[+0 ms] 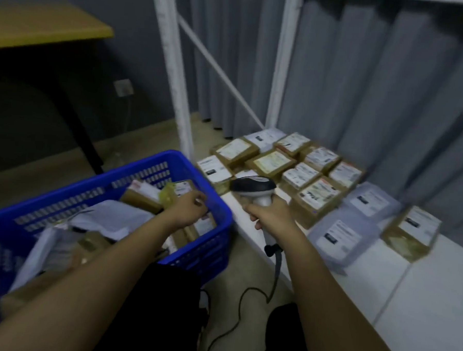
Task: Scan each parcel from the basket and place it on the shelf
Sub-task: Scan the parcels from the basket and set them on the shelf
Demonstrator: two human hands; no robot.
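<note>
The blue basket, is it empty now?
No, the blue basket holds several parcels, brown boxes and grey bags, and the left hand is reaching in among them.

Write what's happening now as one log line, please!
left hand: reaching into basket, on a parcel | right hand: holds scanner | shelf: many parcels

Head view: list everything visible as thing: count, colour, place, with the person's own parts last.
basket: one, blue, floor at left
parcels in basket: several, brown and grey
parcels on shelf: over a dozen, brown boxes and grey bags, white bottom shelf
shelf frame: white uprights
scanner: one, black and white, corded
table: one, yellow top, upper left
curtain: grey, behind shelf
left hand: in basket, on a parcel
right hand: grips scanner
</note>
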